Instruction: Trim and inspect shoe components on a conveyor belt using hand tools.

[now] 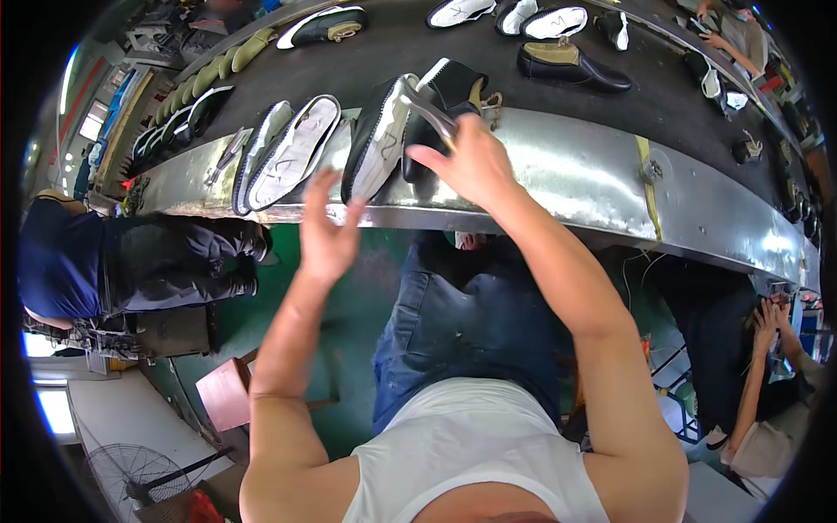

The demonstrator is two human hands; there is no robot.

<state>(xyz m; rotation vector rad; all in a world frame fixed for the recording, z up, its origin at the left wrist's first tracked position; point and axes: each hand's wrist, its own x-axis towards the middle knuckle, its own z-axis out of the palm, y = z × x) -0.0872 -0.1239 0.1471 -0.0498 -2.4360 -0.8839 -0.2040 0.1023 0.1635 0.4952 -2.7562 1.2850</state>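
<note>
Plainly, the right hand (478,166) is gripping a metal tool (427,112) beside a white-soled shoe (384,144) on the desk (575,166).
The left hand (327,244) is hovering wide near the desk's front edge, fingers parting; the white-soled shoe is lying sole up between the two hands, and a black shoe (462,77) is sitting just beside it, partly hiding behind the right hand. Further left, a white-soled pair (296,152) is lying near a slim metal implement (225,159); beyond, a black slip-on (575,71) is resting.
</note>
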